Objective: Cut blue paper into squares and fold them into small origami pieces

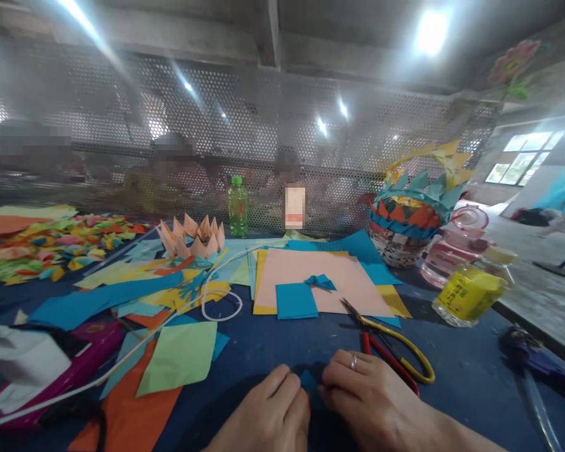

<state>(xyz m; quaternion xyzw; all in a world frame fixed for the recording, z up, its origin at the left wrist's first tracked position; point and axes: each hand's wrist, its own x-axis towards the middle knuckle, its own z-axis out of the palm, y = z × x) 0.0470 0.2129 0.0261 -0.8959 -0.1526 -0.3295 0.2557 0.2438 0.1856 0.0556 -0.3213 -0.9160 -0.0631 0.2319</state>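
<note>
A small piece of blue paper [313, 390] lies low in front of me, pinched between my two hands near the table's front edge. My left hand [275, 408] has its fingers curled and pressed on the paper's left side. On the other side, my right hand [371, 394], with a ring on one finger, is closed over the right part of the paper. Both hands hide most of it. Just beyond my right hand rest scissors [395, 344] with one yellow and one red handle. Farther off, a square blue sheet stack [296, 301] and a folded blue piece [321, 282] lie on pink paper [332, 267].
Paper scraps and a white cable [169, 323] spread across the left, beside a purple power strip [91, 351]. Behind stand a peach paper crown [193, 242] and a green bottle [238, 207]. At right are a paper-petalled basket [400, 245], a yellow-labelled bottle [473, 292] and a blue tool [541, 358].
</note>
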